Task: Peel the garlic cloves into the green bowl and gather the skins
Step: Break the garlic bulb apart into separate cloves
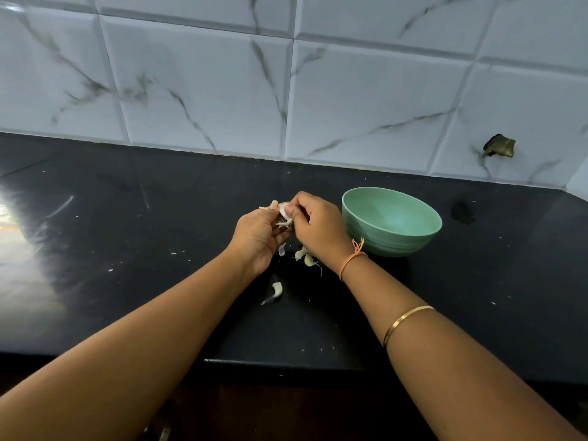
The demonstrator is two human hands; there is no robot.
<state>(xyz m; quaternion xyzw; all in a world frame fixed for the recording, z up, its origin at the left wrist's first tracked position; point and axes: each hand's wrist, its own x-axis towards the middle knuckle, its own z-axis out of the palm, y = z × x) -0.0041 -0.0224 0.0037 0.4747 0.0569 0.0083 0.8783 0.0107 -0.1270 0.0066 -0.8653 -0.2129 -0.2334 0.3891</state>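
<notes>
My left hand (257,240) and my right hand (318,230) meet above the black counter, both pinching one pale garlic clove (283,211) with frayed skin hanging below it. The green bowl (393,246) stands just right of my right hand and looks empty inside. Under my hands lie loose garlic cloves (304,256) and a scrap of skin (281,249). Another clove with a thin tail (276,291) rests nearer to me between my forearms.
The black counter (127,233) ends at a white marble-look tiled wall (350,106) behind. A hole in a tile (499,146) shows at the right. The counter's front edge (286,362) runs below my forearms. Glare lies on the left of the counter.
</notes>
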